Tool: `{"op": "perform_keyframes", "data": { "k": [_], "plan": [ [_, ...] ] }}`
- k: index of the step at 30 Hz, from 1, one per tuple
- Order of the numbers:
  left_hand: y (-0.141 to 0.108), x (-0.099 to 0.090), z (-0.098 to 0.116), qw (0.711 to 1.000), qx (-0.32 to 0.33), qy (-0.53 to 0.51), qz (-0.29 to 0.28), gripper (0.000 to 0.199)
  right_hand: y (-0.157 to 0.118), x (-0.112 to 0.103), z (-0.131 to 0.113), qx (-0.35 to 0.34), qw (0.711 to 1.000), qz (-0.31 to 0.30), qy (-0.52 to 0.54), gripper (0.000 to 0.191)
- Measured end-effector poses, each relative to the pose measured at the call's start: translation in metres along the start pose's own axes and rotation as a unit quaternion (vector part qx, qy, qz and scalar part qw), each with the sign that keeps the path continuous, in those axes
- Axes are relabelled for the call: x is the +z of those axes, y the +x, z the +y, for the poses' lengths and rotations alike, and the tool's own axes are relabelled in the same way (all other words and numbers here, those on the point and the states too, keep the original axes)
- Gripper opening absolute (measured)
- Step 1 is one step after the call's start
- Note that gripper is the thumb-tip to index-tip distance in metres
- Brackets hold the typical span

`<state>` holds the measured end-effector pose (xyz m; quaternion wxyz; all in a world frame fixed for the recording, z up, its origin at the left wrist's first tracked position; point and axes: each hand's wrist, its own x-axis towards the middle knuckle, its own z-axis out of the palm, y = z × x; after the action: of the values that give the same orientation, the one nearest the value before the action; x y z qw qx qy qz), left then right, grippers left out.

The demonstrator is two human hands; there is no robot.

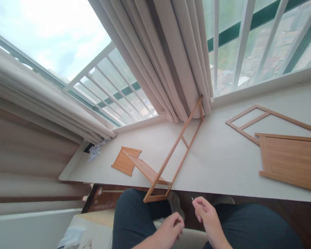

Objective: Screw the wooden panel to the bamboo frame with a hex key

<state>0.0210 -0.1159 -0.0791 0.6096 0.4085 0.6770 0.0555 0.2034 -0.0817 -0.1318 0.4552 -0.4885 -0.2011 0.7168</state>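
My right hand is raised between my knees, thumb and fingertips pinched on a small pale pin-like piece, too small to name more exactly. Beside it, my left hand is closed with its fingers curled; whatever may be inside is hidden. Ahead of my left hand, a wooden frame with a cross bar leans over the white sill, its near end by my left knee. A wooden panel is joined to that frame near its lower end and sticks out to the left.
A smaller wooden panel lies on the white sill at left. On the right are a second wooden frame and a large panel. Curtains hang by the windows. Crumpled white paper or plastic lies in the left corner.
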Motion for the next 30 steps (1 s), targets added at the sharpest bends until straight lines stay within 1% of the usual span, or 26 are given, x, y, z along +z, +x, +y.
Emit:
{"op": "perform_keyframes", "data": {
  "k": [2,5,7,9,12,14,17,20,23,25,27,30],
  "plan": [
    [0.001,-0.006,-0.007,0.998,0.041,-0.015,0.043,0.02,0.0,0.004,0.008,0.002,1.0,-0.016,0.012,0.063],
    [0.005,-0.013,-0.029,0.988,0.084,-0.071,0.106,0.033,-0.007,0.007,0.02,0.0,1.0,-0.025,0.015,0.062],
    [0.008,-0.015,-0.046,0.983,0.088,-0.109,0.12,0.041,-0.015,0.005,0.025,0.001,1.0,-0.015,-0.003,0.064],
    [0.009,-0.018,-0.06,0.979,0.093,-0.14,0.117,0.046,-0.022,0.003,0.026,-0.002,1.0,0.004,-0.031,0.065],
    [0.011,-0.026,-0.07,0.967,0.118,-0.189,0.123,0.049,-0.03,0.006,0.023,-0.015,0.996,0.04,-0.081,0.067],
    [0.013,-0.035,-0.07,0.955,0.148,-0.22,0.134,0.049,-0.031,0.015,0.018,-0.032,0.991,0.058,-0.115,0.068],
    [0.016,-0.047,-0.073,0.937,0.194,-0.254,0.144,0.048,-0.029,0.04,0.008,-0.078,0.981,0.049,-0.169,0.069],
    [0.016,-0.057,-0.084,0.926,0.192,-0.294,0.137,0.049,-0.026,0.07,-0.003,-0.134,0.961,0.015,-0.24,0.068],
    [0.012,-0.066,-0.097,0.919,0.206,-0.312,0.127,0.046,-0.02,0.093,-0.015,-0.193,0.931,0.007,-0.31,0.068],
    [0.009,-0.074,-0.104,0.912,0.237,-0.302,0.144,0.043,-0.015,0.102,-0.024,-0.215,0.913,0.003,-0.346,0.069],
    [0.008,-0.082,-0.108,0.904,0.259,-0.293,0.17,0.042,-0.006,0.105,-0.032,-0.231,0.899,-0.006,-0.372,0.071],
    [0.01,-0.09,-0.113,0.9,0.265,-0.295,0.181,0.043,0.007,0.106,-0.042,-0.26,0.886,-0.002,-0.384,0.072]
  ]
}}
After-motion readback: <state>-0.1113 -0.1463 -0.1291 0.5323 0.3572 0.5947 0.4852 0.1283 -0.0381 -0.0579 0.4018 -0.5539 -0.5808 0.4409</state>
